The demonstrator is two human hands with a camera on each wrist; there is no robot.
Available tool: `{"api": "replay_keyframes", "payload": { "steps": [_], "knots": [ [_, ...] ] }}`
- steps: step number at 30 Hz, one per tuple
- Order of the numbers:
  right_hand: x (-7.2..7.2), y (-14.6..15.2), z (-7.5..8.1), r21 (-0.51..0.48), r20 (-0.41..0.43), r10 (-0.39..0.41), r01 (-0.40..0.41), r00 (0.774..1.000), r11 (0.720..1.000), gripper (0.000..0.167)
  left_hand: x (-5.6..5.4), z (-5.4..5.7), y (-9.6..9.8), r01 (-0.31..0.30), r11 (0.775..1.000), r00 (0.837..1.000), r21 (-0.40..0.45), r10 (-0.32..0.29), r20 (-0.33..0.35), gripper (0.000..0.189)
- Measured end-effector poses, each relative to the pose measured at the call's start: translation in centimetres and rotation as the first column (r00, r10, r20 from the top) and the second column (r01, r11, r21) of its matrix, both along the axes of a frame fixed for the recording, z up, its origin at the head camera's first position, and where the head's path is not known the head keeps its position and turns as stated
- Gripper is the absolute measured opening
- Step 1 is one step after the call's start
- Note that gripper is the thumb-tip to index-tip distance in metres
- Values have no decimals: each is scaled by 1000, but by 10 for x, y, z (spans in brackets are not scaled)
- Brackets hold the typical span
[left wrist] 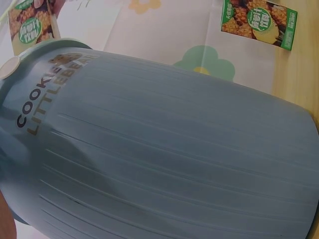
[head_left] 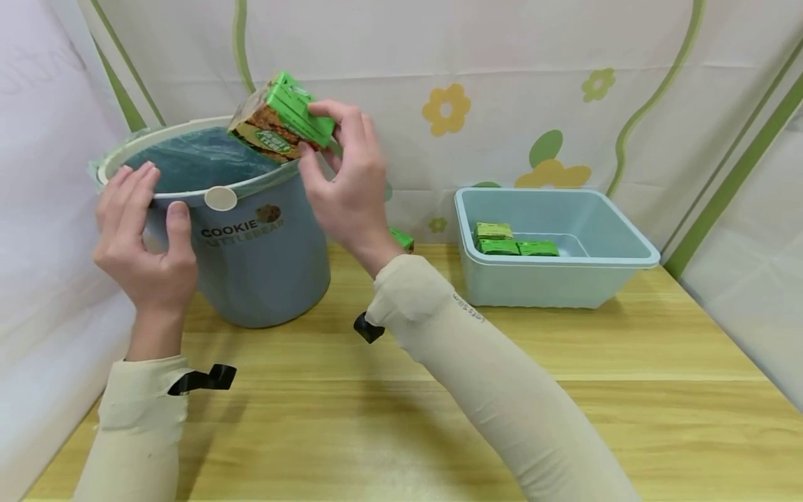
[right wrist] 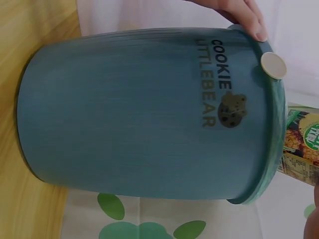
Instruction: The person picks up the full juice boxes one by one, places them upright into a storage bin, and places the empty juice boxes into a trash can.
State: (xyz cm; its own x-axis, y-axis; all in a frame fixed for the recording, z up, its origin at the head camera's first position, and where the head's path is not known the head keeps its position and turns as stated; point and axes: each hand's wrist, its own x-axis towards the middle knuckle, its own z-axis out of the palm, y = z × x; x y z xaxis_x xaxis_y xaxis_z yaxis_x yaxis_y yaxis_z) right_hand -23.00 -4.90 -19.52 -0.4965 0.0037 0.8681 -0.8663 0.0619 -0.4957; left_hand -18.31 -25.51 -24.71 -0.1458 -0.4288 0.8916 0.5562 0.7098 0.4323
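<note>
My right hand (head_left: 351, 171) pinches a small green and brown food box (head_left: 282, 125) between thumb and fingers. The box is tilted above the right side of the rim of a blue-grey trash bin (head_left: 263, 258). The bin stands upright, lined with a bluish plastic bag (head_left: 207, 157). On the left of the rim my left hand (head_left: 147, 240) grips the edge, its fingers over the top and its thumb outside. In the left wrist view, the held box (left wrist: 32, 27) shows at the top left corner. The right wrist view shows part of the box (right wrist: 301, 142) beside the rim.
A light blue plastic tub (head_left: 533, 282) stands at the right on the wooden table (head_left: 389, 418), with several small green boxes (head_left: 498, 246) in its left part. Another green box (left wrist: 259, 22) is on the table behind the bin, mostly hidden by my right wrist in the head view.
</note>
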Motion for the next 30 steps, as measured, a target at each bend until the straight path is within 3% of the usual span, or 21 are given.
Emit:
{"api": "replay_keyframes", "payload": {
  "steps": [8,12,19,24,30],
  "knots": [
    [-5,-6,-3,194,6,-65,63,998,979,37,0,-1,-1,2,1000,1000,2,-2,2,44],
    [-6,-7,0,292,72,-98,73,993,954,37,0,0,1,8,1000,1000,8,-8,-8,45],
    [-9,-7,0,378,159,-122,54,980,924,39,-1,1,4,18,1000,1000,17,-18,-25,44],
    [-9,-7,2,469,191,-181,72,965,880,39,0,1,4,18,1000,1000,20,-18,-20,44],
    [-5,-9,12,609,190,-324,147,927,779,39,0,1,3,17,1000,1000,19,-17,-11,44]
  ]
}}
